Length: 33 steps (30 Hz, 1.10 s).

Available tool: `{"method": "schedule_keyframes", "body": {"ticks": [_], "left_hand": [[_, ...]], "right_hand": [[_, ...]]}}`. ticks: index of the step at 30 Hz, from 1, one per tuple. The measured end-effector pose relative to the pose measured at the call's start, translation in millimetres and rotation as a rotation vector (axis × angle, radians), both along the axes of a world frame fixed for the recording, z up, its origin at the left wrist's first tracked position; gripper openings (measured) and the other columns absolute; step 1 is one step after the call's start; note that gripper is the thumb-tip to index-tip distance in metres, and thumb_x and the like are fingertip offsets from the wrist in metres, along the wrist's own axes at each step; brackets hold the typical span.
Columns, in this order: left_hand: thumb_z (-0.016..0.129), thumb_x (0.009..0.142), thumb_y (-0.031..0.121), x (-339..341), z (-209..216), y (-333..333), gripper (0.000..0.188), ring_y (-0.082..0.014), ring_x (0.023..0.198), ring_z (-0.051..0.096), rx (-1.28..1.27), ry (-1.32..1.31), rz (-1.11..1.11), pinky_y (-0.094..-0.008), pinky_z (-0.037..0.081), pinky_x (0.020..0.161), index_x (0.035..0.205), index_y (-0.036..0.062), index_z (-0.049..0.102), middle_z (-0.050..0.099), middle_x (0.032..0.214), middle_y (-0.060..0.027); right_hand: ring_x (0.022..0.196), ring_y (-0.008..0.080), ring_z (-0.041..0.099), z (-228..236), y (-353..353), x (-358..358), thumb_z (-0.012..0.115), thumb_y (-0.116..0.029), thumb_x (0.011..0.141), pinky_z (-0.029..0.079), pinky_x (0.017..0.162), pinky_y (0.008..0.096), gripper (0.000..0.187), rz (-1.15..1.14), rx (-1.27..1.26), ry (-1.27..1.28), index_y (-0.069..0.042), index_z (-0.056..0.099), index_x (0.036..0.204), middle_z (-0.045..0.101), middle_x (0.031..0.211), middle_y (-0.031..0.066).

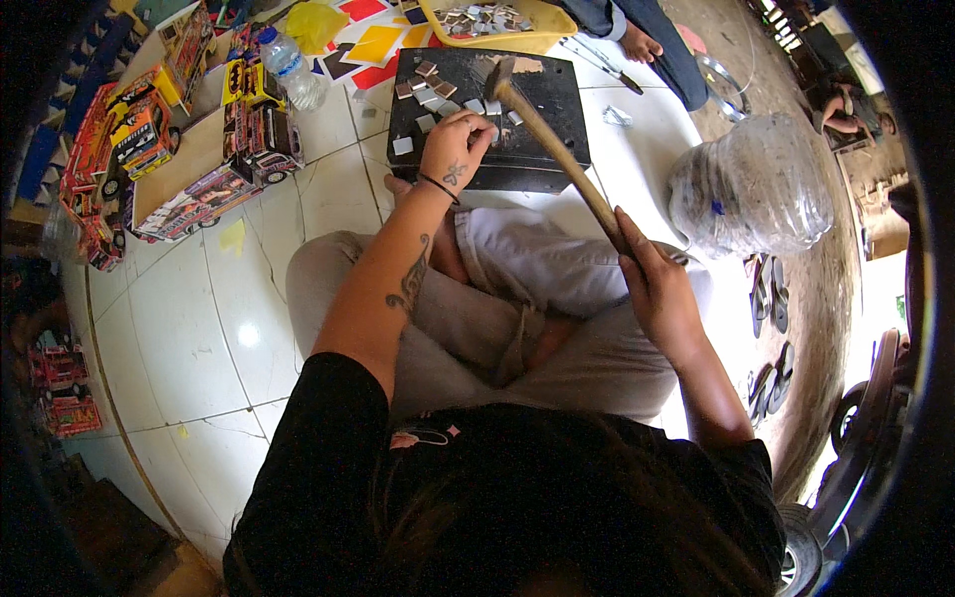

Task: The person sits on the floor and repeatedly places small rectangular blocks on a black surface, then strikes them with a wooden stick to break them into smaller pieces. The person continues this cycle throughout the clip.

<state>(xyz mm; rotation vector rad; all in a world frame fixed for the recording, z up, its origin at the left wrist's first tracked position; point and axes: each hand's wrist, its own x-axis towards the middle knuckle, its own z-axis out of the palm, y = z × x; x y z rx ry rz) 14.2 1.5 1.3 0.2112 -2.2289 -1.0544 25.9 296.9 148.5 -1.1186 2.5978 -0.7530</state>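
My right hand (pixel 659 289) is wrapped round the wooden handle of a hammer (pixel 565 159), which slants up to the left. The hammer's head hangs over a low black box (pixel 477 177) in front of my crossed legs. On top of that box my left hand (pixel 456 147) rests with fingers curled together near the hammer head; whatever they pinch is too small and hidden to make out. Several small flat square pieces (pixel 428 97), grey and brown, lie scattered on the box beyond my left hand.
A yellow basin (pixel 545 28) of similar pieces stands behind the box. Toy trucks (pixel 264 144) and a water bottle (pixel 288 66) are at left. A bulky clear plastic bundle (pixel 751 189) sits at right, near sandals (pixel 762 294). Another person's bare foot (pixel 642 44) shows at the top.
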Motion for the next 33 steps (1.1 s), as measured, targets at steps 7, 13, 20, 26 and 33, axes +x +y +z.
{"method": "schedule_keyframes", "body": {"ticks": [7,13,20,26,33], "left_hand": [[0.067,0.082,0.014,-1,1,-1,0.013,-0.0223,0.069,0.063,-0.024,0.044,-0.007,-0.0295,0.05,0.063,0.084,0.0013,0.067,0.065,0.083,-0.0111],[0.066,0.083,0.014,-1,0,-2,0.014,-0.0227,0.07,0.063,-0.026,0.034,-0.018,-0.0295,0.05,0.064,0.087,0.0009,0.067,0.065,0.085,-0.0121],[0.065,0.084,0.015,3,4,3,0.016,-0.0225,0.073,0.065,0.005,-0.004,-0.024,-0.0299,0.051,0.066,0.091,0.0006,0.067,0.066,0.085,-0.0121],[0.068,0.082,0.01,-7,19,-15,0.018,-0.0133,0.07,0.064,0.361,-0.147,-0.067,-0.0276,0.053,0.067,0.095,-0.0027,0.065,0.068,0.084,-0.0082],[0.065,0.086,0.022,-107,75,-112,0.046,-0.0191,0.088,0.066,0.91,-0.062,-0.147,-0.028,0.05,0.078,0.122,-0.0031,0.051,0.065,0.098,-0.0142]], "right_hand": [[0.094,0.0416,0.06,-7,2,-3,0.054,-0.006,0.089,0.049,0.076,0.0443,0.054,-0.014,-0.041,0.016,-0.015,0.038,0.14,0.059,0.106,0.027],[0.092,0.0412,0.061,-23,6,-11,0.053,-0.008,0.091,0.05,0.075,0.043,0.052,0.045,-0.049,0.051,-0.015,0.037,0.14,0.06,0.106,0.0257],[0.083,0.0409,0.062,-65,-25,-76,0.044,-0.014,0.093,0.051,0.072,0.0477,0.047,-0.219,0.129,0.297,-0.014,0.037,0.14,0.058,0.101,0.0227],[0.083,0.0391,0.061,-94,-49,-91,0.046,-0.015,0.091,0.051,0.072,0.0477,0.049,-0.306,0.241,0.167,-0.014,0.036,0.139,0.051,0.111,0.021],[0.102,0.0303,0.053,-77,-92,-106,0.064,-0.017,0.081,0.042,0.088,0.0404,0.044,-0.048,0.027,0.475,-0.008,0.053,0.123,0.056,0.109,0.0149]]}}
